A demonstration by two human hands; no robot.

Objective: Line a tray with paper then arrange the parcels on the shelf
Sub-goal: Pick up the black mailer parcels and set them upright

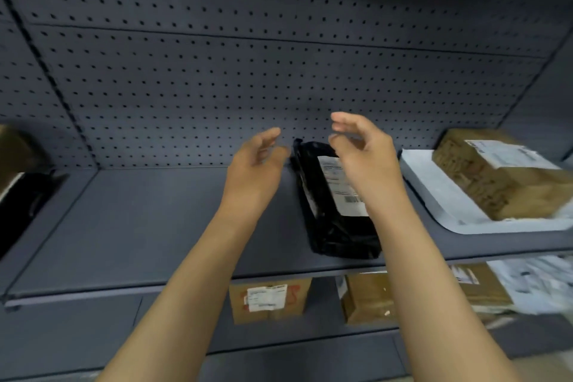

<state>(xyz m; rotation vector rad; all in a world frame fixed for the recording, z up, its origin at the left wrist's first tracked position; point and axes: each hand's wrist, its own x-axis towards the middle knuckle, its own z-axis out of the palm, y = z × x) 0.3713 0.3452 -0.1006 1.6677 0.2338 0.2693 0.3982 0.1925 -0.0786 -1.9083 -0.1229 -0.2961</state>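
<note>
Grey pegboard shelf (148,226): black poly mailer parcel (331,220) lying flat at centre, lined tray (434,195) at 3 o'clock. Left hand (252,170), right hand (366,158) hovering wide, empty. Likely soft, slick, light; grip long edges.

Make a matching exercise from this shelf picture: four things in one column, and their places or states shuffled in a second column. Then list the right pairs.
Things:
1. black parcel
2. tray
3. taped brown box
4. left hand

Places or states:
A. sits on the paper in the tray
B. open, holding nothing
C. lies on the bare shelf between the two hands
D. at the right end of the shelf, lined with white paper

Pairs: 1-C, 2-D, 3-A, 4-B
</note>
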